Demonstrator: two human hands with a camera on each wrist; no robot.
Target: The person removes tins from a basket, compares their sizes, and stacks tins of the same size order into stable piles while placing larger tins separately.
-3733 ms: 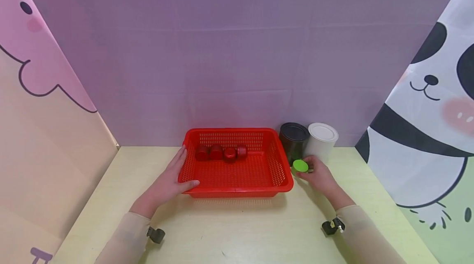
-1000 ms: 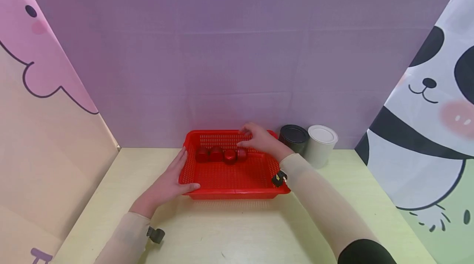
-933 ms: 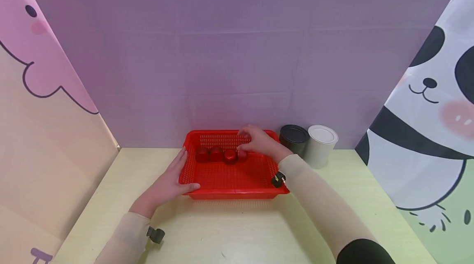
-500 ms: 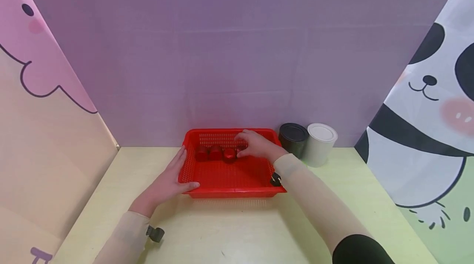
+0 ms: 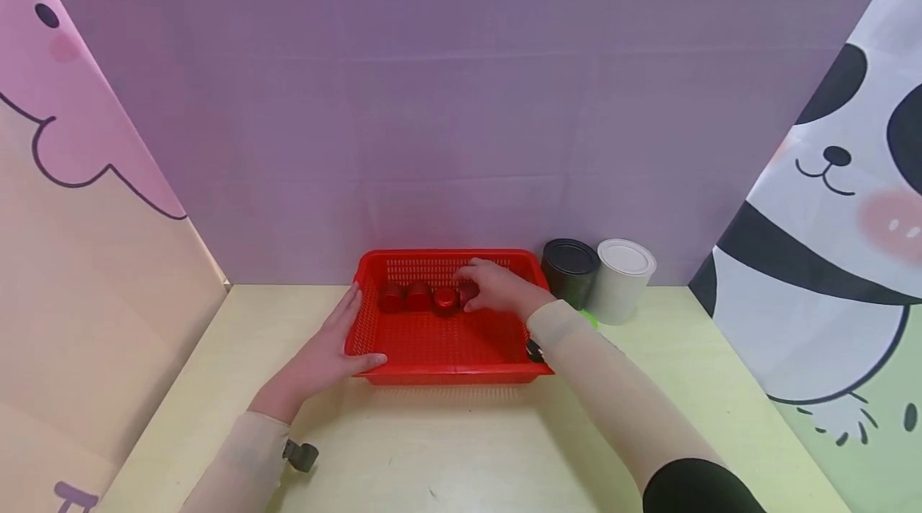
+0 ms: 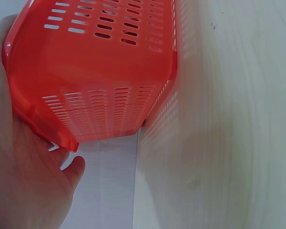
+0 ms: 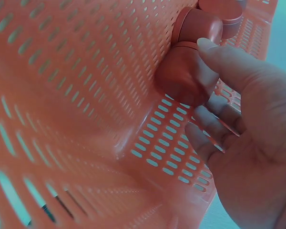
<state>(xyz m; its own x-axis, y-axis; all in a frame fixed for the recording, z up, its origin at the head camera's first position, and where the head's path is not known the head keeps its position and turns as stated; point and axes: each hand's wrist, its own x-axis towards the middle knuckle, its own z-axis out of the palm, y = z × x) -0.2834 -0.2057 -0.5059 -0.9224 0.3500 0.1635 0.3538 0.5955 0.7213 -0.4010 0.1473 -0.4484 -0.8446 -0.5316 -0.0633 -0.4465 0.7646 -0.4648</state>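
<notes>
A shallow red plastic basket (image 5: 446, 369) with slotted walls stands in the middle of the table. Several small red jars (image 5: 391, 297) sit in a row along its back. My right hand (image 5: 500, 289) reaches in over the right side and holds the rightmost red jar (image 7: 186, 74). In the right wrist view the thumb lies against its upper edge, the other fingers curl beneath, and one fingertip is hidden behind it. At the basket's left side my left hand (image 5: 324, 353) grips the rim, thumb over the front corner and fingers along the outer wall.
Right of the basket stand a black lidded can (image 5: 571, 273) and a white lidded can (image 5: 625, 281). A small lime-green round thing (image 5: 591, 319) shows partly behind my right sleeve. A purple cloth backdrop (image 5: 461, 113) rises at the table's (image 5: 432, 449) back edge.
My right hand has left the lime-green thing beside the cans, crossed over the basket, and lowered around the rightmost red jar. The left hand has stayed on the basket.
</notes>
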